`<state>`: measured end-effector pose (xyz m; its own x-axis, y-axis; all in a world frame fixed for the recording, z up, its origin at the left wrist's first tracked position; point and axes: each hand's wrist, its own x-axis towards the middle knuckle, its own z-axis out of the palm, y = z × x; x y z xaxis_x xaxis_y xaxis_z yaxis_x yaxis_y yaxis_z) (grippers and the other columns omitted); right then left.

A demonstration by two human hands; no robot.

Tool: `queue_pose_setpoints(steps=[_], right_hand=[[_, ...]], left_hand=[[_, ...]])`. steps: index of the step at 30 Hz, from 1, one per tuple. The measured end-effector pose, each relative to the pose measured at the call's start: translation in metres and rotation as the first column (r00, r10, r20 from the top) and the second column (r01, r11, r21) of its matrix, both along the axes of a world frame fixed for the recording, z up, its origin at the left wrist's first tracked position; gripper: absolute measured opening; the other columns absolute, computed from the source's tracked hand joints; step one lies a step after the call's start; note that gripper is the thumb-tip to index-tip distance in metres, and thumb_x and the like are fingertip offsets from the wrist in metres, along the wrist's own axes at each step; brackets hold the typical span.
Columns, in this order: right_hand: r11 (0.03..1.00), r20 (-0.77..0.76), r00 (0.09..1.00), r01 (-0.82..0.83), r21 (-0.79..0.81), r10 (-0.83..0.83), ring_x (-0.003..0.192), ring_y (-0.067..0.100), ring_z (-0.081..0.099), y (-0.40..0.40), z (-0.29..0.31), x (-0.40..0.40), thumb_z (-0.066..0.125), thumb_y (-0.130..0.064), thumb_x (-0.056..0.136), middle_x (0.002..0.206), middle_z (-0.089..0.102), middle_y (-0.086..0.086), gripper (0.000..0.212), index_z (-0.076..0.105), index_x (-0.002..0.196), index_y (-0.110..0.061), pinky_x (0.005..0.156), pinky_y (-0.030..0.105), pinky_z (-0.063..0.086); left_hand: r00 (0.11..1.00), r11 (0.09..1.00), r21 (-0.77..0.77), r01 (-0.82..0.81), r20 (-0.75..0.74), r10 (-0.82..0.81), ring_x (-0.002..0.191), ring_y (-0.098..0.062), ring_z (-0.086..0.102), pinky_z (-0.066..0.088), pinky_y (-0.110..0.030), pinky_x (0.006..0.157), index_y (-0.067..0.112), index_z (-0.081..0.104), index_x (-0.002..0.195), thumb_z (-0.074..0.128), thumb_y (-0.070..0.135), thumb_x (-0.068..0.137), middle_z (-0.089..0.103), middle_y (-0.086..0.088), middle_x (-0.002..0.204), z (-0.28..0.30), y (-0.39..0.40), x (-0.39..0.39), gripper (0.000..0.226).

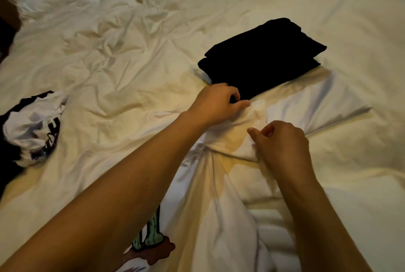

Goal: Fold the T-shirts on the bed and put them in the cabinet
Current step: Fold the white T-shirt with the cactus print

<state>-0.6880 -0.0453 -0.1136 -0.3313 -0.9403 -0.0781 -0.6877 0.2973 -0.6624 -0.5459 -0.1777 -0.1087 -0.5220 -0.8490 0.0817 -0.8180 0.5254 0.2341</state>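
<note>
Centrally, both hands, left hand [215, 103] and right hand [282, 142], pinched a white T-shirt [219, 184] in curled fingers, beside folded black T-shirts [263, 57] on a rumpled cream bed [131, 41].

Left hand [215, 104] and right hand [282, 143], both forward, fingers curled, pinching.

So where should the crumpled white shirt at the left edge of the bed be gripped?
Grip the crumpled white shirt by its raised top folds, coming from above. It lies bunched in a loose heap on the sheet, with no flat edge or collar plainly showing, so a top pinch looks easiest.
</note>
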Motion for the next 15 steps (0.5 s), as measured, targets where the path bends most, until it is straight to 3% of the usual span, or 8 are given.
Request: queue_pose_setpoints(steps=[3,6,9,12,15], right_hand=[[0.992,-0.044,0.996,-0.069,0.103,0.074,0.064,0.024,0.061,0.000,-0.005,-0.007,0.060,-0.058,0.089,0.056,0.063,0.007,0.057,0.066,0.061,-0.009,0.070,0.037,0.051],[0.976,-0.038,0.992,-0.112,0.187,0.121,0.074,0.024,0.062,0.001,-0.013,-0.007,0.063,-0.062,0.083,0.067,0.063,0.005,0.052,0.066,0.072,-0.011,0.066,0.033,0.045],[0.960,-0.019,0.985,-0.161,0.230,0.170,0.076,0.023,0.061,0.002,-0.019,-0.002,0.067,-0.060,0.081,0.073,0.063,0.003,0.048,0.063,0.079,-0.013,0.062,0.030,0.037],[0.961,0.054,0.984,-0.180,0.210,0.172,0.071,0.023,0.056,0.004,-0.019,0.004,0.069,-0.047,0.083,0.065,0.053,0.001,0.041,0.048,0.066,-0.016,0.052,0.031,0.029],[0.973,0.113,0.981,-0.175,0.154,0.158,0.069,0.026,0.055,0.005,-0.012,0.004,0.066,-0.030,0.086,0.061,0.051,0.004,0.036,0.045,0.061,-0.014,0.056,0.033,0.030]], left_hand=[[0.999,0.997,-0.056,0.043,0.011,-0.042,0.086,-0.017,0.058,0.052,-0.038,0.073,0.019,0.070,0.105,0.055,0.051,0.096,0.066,-0.001,0.099,0.004,0.006,-0.009,0.037],[0.989,0.988,0.039,0.147,-0.014,-0.147,0.099,-0.019,0.058,0.051,-0.040,0.082,0.014,0.069,0.118,0.057,0.043,0.097,0.065,-0.004,0.112,0.003,0.010,-0.017,0.038],[0.984,0.982,0.081,0.173,0.022,-0.175,0.090,-0.021,0.059,0.052,-0.042,0.081,0.010,0.069,0.113,0.062,0.034,0.096,0.066,-0.006,0.104,-0.002,0.012,-0.024,0.030],[0.985,0.989,0.036,0.145,-0.100,-0.141,0.082,-0.015,0.054,0.050,-0.037,0.075,0.011,0.072,0.102,0.066,0.026,0.094,0.061,0.001,0.092,-0.007,0.012,-0.029,0.018],[0.967,0.998,0.019,0.058,-0.250,-0.052,0.081,-0.012,0.051,0.042,-0.026,0.072,0.013,0.074,0.100,0.069,0.025,0.092,0.053,0.003,0.089,-0.006,0.009,-0.031,0.015]])
